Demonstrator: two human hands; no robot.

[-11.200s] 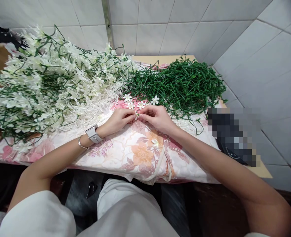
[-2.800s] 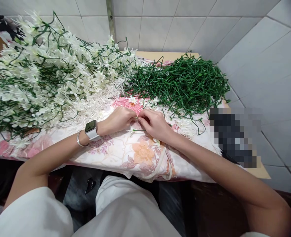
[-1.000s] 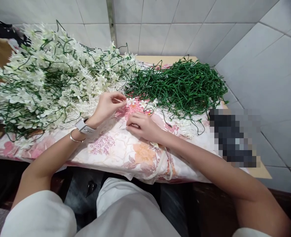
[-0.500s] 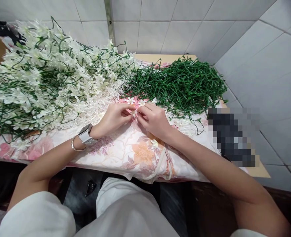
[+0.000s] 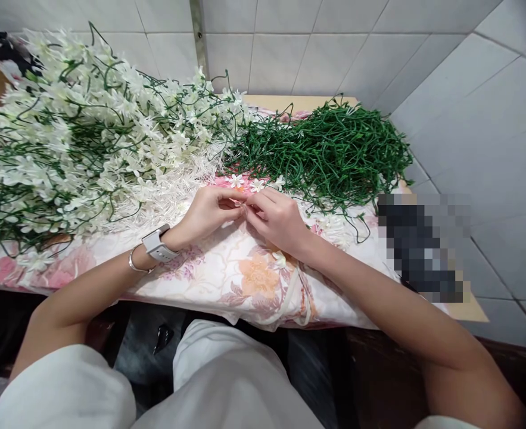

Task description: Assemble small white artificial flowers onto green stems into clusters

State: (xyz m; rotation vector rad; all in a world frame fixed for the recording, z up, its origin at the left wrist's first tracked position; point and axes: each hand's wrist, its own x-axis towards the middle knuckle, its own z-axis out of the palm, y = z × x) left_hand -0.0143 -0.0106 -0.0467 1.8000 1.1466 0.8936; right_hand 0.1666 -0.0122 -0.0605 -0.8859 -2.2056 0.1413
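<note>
My left hand (image 5: 213,214) and my right hand (image 5: 276,219) meet over the middle of the cloth, fingertips touching. Both are closed in a pinch around a small white flower piece (image 5: 243,209), mostly hidden by the fingers. Just beyond the fingertips, several loose white artificial blossoms (image 5: 257,185) lie on the cloth. A heap of thin white pieces (image 5: 164,199) is to the left of my left hand. Past my right hand sits a tangled pile of green plastic stems (image 5: 329,152). One pale blossom (image 5: 279,259) rests below my right wrist.
A large heap of white artificial flowers on green stems (image 5: 88,131) fills the left side. The floral cloth (image 5: 227,280) covers the table up to the tiled wall (image 5: 280,59). At the right edge is a dark, pixelated object (image 5: 417,250).
My fingertips have drawn closer together, and less of the small white piece shows between them. My left wrist has turned slightly. The heaps have not changed.
</note>
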